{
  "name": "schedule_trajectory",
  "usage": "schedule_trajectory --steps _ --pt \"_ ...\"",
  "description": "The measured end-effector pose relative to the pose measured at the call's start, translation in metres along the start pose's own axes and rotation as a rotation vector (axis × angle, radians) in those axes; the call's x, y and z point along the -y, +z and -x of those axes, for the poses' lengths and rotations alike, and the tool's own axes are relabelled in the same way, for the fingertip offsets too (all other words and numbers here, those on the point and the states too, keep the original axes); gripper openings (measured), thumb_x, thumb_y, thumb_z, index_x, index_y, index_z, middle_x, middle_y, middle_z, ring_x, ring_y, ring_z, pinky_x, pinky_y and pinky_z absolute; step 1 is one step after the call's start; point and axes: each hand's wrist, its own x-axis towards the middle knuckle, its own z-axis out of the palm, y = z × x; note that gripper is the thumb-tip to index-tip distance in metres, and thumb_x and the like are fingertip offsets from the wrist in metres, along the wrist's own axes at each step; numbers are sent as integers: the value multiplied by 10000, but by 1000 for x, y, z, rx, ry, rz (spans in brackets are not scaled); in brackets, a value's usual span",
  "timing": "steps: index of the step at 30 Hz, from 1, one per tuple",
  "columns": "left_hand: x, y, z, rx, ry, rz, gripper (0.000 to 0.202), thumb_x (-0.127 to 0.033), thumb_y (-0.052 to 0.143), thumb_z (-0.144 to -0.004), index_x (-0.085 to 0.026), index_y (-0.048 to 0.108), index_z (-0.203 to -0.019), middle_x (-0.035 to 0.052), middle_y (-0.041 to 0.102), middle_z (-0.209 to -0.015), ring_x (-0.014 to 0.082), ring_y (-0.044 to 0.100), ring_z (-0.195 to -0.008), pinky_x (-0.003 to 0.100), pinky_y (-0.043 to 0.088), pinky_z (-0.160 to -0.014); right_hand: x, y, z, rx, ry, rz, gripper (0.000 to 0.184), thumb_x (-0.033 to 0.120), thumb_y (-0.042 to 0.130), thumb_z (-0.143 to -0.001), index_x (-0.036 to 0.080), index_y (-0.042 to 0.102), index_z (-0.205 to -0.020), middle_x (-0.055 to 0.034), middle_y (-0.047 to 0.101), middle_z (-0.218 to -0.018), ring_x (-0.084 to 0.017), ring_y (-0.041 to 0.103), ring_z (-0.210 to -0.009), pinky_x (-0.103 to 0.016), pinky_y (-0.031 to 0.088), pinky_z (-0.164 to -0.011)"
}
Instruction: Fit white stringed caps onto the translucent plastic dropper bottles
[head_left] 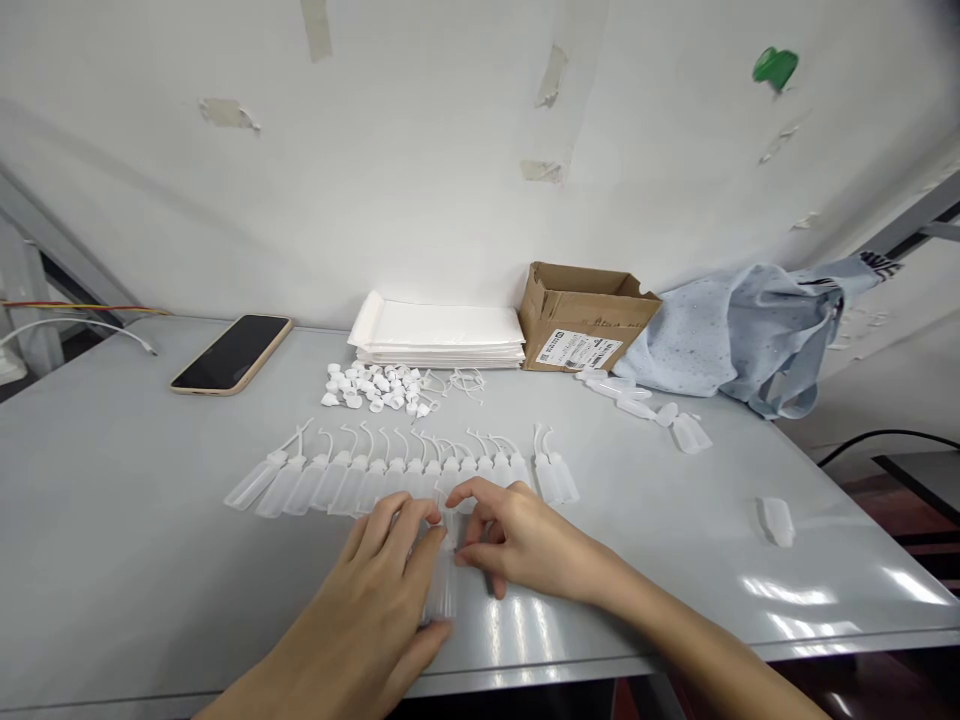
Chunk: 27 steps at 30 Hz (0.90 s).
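Near the table's front edge, my left hand [382, 590] is closed around a small translucent plastic bottle [441, 585], which it partly hides. The fingers of my right hand [517, 535] are curled at the bottle's upper right side, by the neck, with the index fingertip and thumb against it. Just beyond my hands lies a row of several similar bottles [337, 482], most with a thin white strap pointing away from me. A pile of small white caps [379, 385] lies behind the row, beside a few loose white straps [466, 382].
A phone [232, 355] lies at the left. Against the wall are a stack of white padded envelopes [442, 335], an open cardboard box [589, 320] and a light blue cloth bag [720, 330]. Loose bottles [690, 433] lie before the bag; another bottle [776, 522] lies farther right.
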Motion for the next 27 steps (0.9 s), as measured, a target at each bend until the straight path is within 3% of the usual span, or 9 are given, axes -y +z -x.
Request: schedule_trajectory --steps 7,16,23,27 --pt "2 -14 -8 -110 -52 38 400 -387 658 -778 -230 549 -1129 83 543 -1172 292 458 -1094 422 474 -859 1 -2 1 -10 9 -19 359 109 589 -779 205 524 -1118 88 565 -578 -80 551 -421 -208 466 -560" --pt "20 -27 -38 -241 -135 125 249 -385 497 -887 -224 627 -1026 75 568 -1099 274 463 -1059 431 505 -802 4 -8 4 -26 5 -39 331 104 603 -772 205 539 -1081 96 576 -558 -83 555 -412 -225 481 -603" --pt "56 -17 -91 -135 -87 -10 252 -245 448 -871 -144 664 -952 101 614 -960 266 481 -971 452 465 -817 7 -22 11 -13 16 -11 246 153 613 -784 208 542 -1013 73 631 -637 -73 575 -426 -222 469 -607" --pt "79 -15 -127 -26 -109 -163 290 -140 429 -829 -104 679 -971 145 637 -925 293 504 -958 432 442 -815 10 -41 21 -26 35 5 206 211 628 -789 203 552 -980 50 650 -695 -67 584 -420 -191 409 -503"
